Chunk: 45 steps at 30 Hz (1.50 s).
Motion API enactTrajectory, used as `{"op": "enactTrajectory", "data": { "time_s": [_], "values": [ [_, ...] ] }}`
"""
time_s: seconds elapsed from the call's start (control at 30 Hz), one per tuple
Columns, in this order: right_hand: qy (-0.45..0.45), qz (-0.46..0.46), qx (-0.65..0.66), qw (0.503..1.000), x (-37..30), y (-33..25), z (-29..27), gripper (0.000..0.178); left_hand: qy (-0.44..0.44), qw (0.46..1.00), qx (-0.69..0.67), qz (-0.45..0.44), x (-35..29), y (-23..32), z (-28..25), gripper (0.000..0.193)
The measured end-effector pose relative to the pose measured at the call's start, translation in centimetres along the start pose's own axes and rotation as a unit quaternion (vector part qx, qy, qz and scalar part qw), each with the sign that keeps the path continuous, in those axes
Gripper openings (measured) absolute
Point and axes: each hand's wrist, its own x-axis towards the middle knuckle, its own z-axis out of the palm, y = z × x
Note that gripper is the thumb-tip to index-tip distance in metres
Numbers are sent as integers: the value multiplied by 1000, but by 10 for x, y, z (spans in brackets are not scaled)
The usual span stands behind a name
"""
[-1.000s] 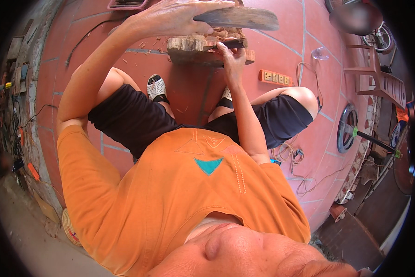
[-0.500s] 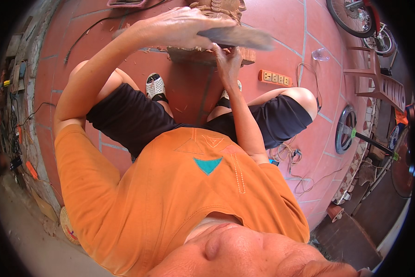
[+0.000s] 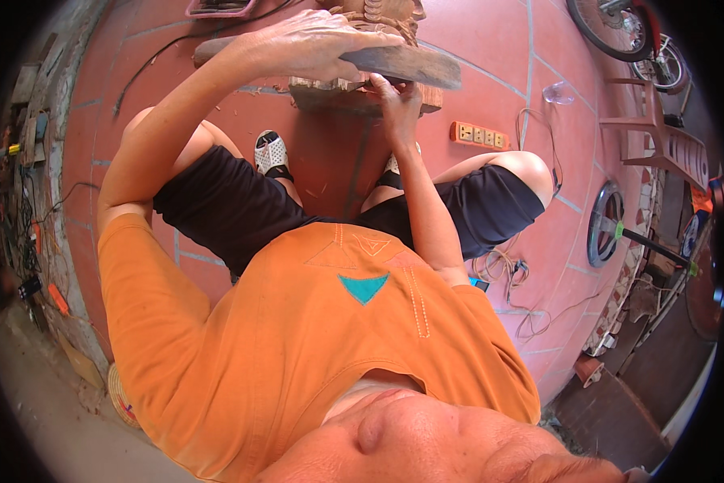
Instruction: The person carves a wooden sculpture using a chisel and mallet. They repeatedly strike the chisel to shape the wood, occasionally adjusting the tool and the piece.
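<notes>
My left hand (image 3: 310,47) is closed around a long flat wooden bat (image 3: 406,64), its forefinger stretched along the top edge. The bat's other end shows to the left, behind my forearm. Just below the bat, my right hand (image 3: 397,105) is closed with its thumb up. A small dark end shows at its fingertips, but the bat and fingers hide what it is. Beyond both hands stands a carved wooden figure (image 3: 382,10), cut off by the top edge. A thick wooden block (image 3: 334,98) lies beneath it, between my feet and the carving.
An orange power strip (image 3: 479,135) lies on the red tiled floor to the right, near a clear plastic cup (image 3: 558,95). Cords (image 3: 503,270) coil beside my right knee. A pink basket (image 3: 221,10) is at the far left, a plastic chair (image 3: 660,141) at the right.
The bat in my left hand has shifted slightly left and slowed from a blur to a sharper outline. My right hand stays nearly in place.
</notes>
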Motion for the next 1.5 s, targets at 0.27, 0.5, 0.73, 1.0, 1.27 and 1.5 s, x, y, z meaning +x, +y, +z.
{"op": "enactTrajectory", "data": {
  "time_s": [0.27,0.5,0.73,1.0,1.27,1.5],
  "values": [
    [30,98,111,988,2,-11,-9,19,-72,996,-59,-11,-4,-2,-33,71],
    [21,34,79,996,3,-7,-7,19,-52,994,-92,7,-7,5,-37,69],
    [-1,-20,40,999,-3,-2,-3,22,-125,984,-121,-30,-5,1,-50,71],
    [-6,-127,-138,982,-5,2,0,27,-21,996,-84,29,-9,5,-36,72],
    [18,-135,-142,981,-3,5,3,30,-160,985,-61,-19,-4,14,-54,68],
    [18,-146,-165,975,-3,-1,4,31,127,984,-74,101,-4,-2,2,70]
  ]
}}
